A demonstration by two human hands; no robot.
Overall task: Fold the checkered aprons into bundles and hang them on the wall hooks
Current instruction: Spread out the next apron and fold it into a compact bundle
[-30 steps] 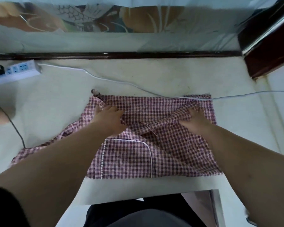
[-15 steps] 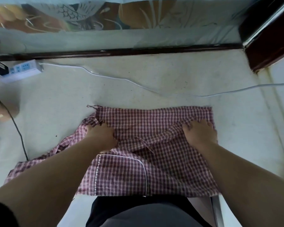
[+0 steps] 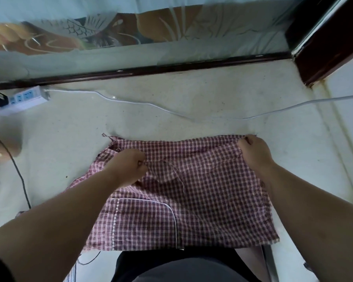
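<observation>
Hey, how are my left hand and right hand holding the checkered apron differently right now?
The left hand grips a bunch of cloth inside the checkered apron, short of its far edge; the right hand pinches the far right corner. The right hand reaches farther from the body than the left hand. Both have fingers curled on the cloth, knuckles up.

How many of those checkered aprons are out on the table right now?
1. The checkered apron lies spread on the table, near its front edge. Others may be out of view.
</observation>
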